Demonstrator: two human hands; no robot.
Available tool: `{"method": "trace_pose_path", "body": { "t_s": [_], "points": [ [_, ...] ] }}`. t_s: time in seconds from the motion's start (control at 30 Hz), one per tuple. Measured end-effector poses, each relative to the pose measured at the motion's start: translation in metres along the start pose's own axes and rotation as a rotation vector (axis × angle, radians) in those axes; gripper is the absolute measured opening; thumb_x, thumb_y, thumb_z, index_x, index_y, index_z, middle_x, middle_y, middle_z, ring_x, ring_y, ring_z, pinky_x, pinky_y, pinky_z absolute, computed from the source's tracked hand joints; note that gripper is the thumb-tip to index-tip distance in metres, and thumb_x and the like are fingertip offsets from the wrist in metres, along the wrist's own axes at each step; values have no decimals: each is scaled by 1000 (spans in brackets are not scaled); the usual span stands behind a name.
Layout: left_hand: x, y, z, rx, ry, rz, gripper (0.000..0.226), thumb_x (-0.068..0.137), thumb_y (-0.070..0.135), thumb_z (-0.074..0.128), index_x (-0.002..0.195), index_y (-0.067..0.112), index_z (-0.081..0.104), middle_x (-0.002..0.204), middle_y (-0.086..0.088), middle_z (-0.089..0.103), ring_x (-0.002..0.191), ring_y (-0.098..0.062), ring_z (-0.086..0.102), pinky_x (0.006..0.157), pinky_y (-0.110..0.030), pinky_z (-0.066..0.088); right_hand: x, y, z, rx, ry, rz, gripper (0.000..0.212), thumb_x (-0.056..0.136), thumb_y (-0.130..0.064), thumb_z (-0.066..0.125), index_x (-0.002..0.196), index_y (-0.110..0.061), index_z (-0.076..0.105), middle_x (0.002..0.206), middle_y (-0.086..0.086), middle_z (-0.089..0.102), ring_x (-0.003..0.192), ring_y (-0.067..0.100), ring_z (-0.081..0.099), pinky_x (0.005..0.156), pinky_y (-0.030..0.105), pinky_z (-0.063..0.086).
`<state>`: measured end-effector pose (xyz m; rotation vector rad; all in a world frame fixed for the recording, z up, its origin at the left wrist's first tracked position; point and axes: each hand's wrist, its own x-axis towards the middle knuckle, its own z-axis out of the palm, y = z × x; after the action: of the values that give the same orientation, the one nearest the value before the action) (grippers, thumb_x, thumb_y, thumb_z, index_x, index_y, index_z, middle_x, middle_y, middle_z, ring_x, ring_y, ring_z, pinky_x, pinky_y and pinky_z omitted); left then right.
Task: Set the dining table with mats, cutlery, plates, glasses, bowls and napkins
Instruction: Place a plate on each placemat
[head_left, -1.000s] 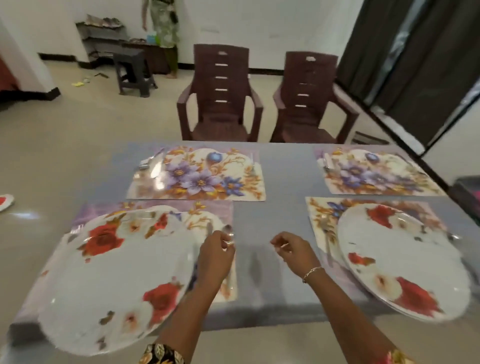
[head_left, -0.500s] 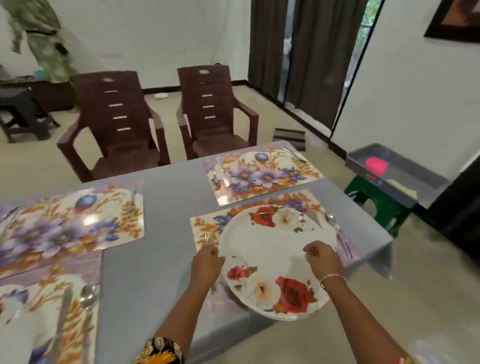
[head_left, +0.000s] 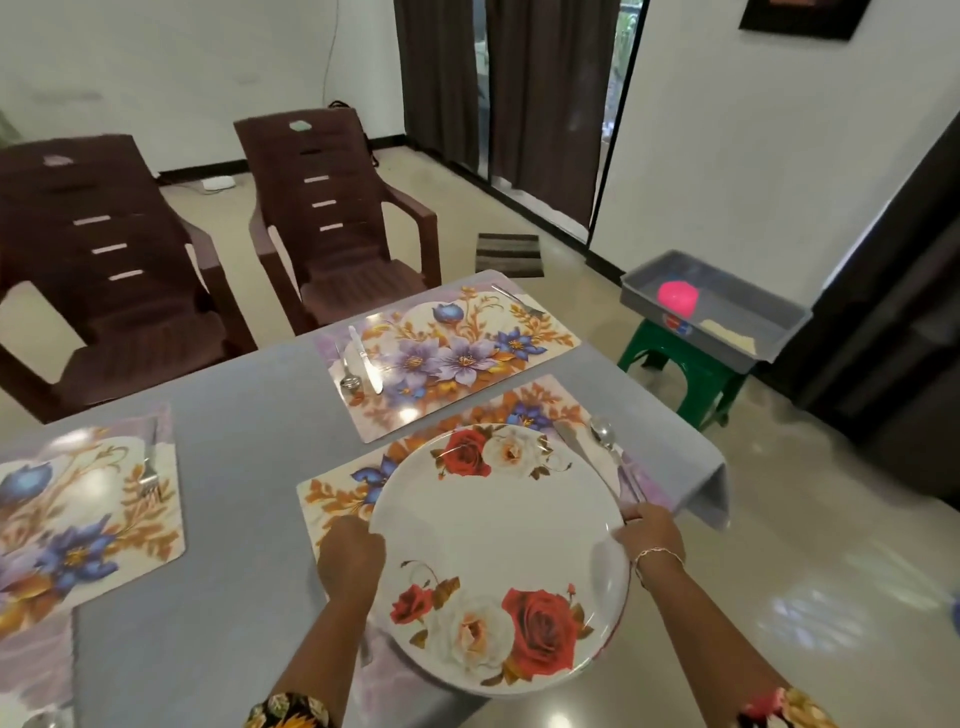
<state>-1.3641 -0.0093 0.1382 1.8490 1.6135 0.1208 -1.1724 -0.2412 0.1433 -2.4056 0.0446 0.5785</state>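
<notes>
Left hand (head_left: 352, 558), right hand (head_left: 649, 530) grip round glossy plate (head_left: 498, 540).

I hold a large white plate (head_left: 498, 535) printed with red and cream roses, my left hand (head_left: 350, 558) gripping its left rim and my right hand (head_left: 649, 535) its right rim. It covers most of a floral mat (head_left: 337, 493) at the near right corner of a grey table (head_left: 234, 415). A knife (head_left: 582, 452) and a spoon (head_left: 605, 434) lie on that mat, just right of the plate. Two brown plastic chairs (head_left: 332, 208) stand beyond the table.
</notes>
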Motion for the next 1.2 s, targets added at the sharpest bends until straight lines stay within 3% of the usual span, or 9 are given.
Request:
{"method": "trace_pose_path", "body": {
  "t_s": [0.2,0.37,0.5,0.6,0.7,0.87,0.93,1.07,1.2],
  "points": [
    [5,3,-1,-37,-25,-64,20,89,18,61,94,-2,65,95,-18,67,78,-27,59,67,-32,43,3,0,8,-1,65,77,15,83,-2,56,94,-5,66,91,13,65,76,26,52,67,27,39],
    [13,4,-3,-110,-155,-75,25,87,23,64,98,0,61,98,-17,66,88,-32,63,75,-36,48,6,-4,4,198,-9,195,44,76,-16,71,114,3,57,107,20,64,91,34,61,78,36,49],
    [12,10,-5,-210,-189,-93,23,93,27,55,97,5,57,101,-17,66,87,-31,64,81,-40,53,7,1,0,337,-85,174,47,75,-16,73,117,-2,58,92,14,62,85,32,62,82,42,53],
    [5,22,-6,-182,-172,-30,34,98,33,43,111,3,55,112,-17,62,97,-33,61,87,-42,50,-5,-7,-11,343,-52,74,9,82,-9,67,88,-13,62,80,12,59,67,24,55,68,31,45],
    [-1,38,-9,-205,-142,48,40,99,33,40,120,1,53,115,-18,60,103,-35,58,93,-46,48,0,-8,-29,303,7,24,22,84,-16,66,71,-17,48,77,11,55,73,25,52,69,30,40],
    [-26,88,5,-343,-150,140,32,99,22,41,119,0,54,114,-17,59,102,-35,56,88,-40,45,19,4,-75,322,91,38,37,88,-17,61,58,-10,40,58,6,44,52,19,39,52,28,28],
    [-41,112,21,-403,-176,164,30,99,20,41,112,-3,57,107,-19,60,97,-34,57,86,-42,46,31,16,-99,328,137,46,38,89,-16,59,58,-9,39,56,7,42,51,20,37,52,28,27],
    [-71,163,77,-483,-239,220,31,99,18,43,72,5,50,68,-9,50,61,-20,45,55,-27,34,63,54,-156,368,214,75,34,90,-13,56,60,-8,42,59,8,43,53,19,37,50,30,25],
    [-109,226,146,-505,-282,246,34,97,16,44,64,8,42,65,-9,45,61,-21,42,57,-29,31,106,93,-228,389,237,101,20,90,-15,58,76,-2,53,71,12,53,61,23,45,55,30,31]
  ]
}}
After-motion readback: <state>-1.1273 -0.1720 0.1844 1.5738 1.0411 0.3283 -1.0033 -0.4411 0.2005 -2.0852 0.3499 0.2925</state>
